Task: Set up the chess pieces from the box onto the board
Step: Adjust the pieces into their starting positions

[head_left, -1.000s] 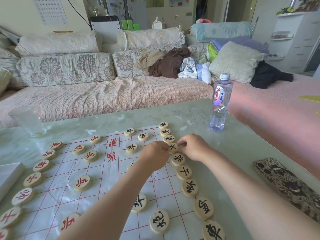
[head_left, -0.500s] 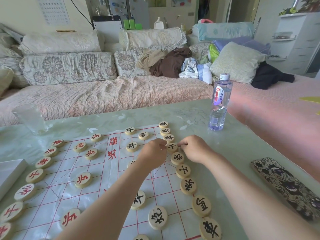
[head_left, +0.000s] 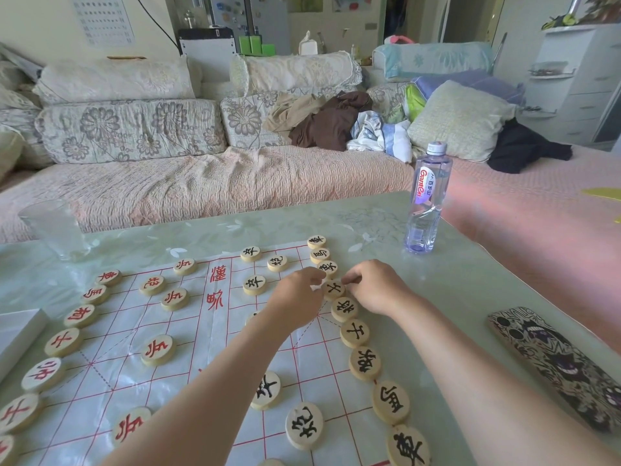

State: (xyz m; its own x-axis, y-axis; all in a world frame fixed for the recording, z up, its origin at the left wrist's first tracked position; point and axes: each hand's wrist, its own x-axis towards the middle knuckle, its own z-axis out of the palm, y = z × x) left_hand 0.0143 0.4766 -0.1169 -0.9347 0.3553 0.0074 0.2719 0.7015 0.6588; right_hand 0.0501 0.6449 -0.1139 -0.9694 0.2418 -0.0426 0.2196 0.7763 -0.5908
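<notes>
With both hands' grip pinching one black piece [head_left: 333, 289] from either side, left hand [head_left: 295, 297] and right hand [head_left: 376, 285] are squaring it on the board [head_left: 215, 334]. Next, likely: let go without nudging neighbours.

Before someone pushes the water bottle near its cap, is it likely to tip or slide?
The water bottle is tall and narrow and looks only about one-third full, so it is probably light. Pushed high, it would likely tip. The glossy table cover may let it slide if pushed low.

You have a water bottle [head_left: 427, 197] standing far right on the table [head_left: 470, 280], a clear glass [head_left: 55, 229] far left, a patterned case [head_left: 557, 364] near right, and a sofa [head_left: 201, 183] beyond.
</notes>
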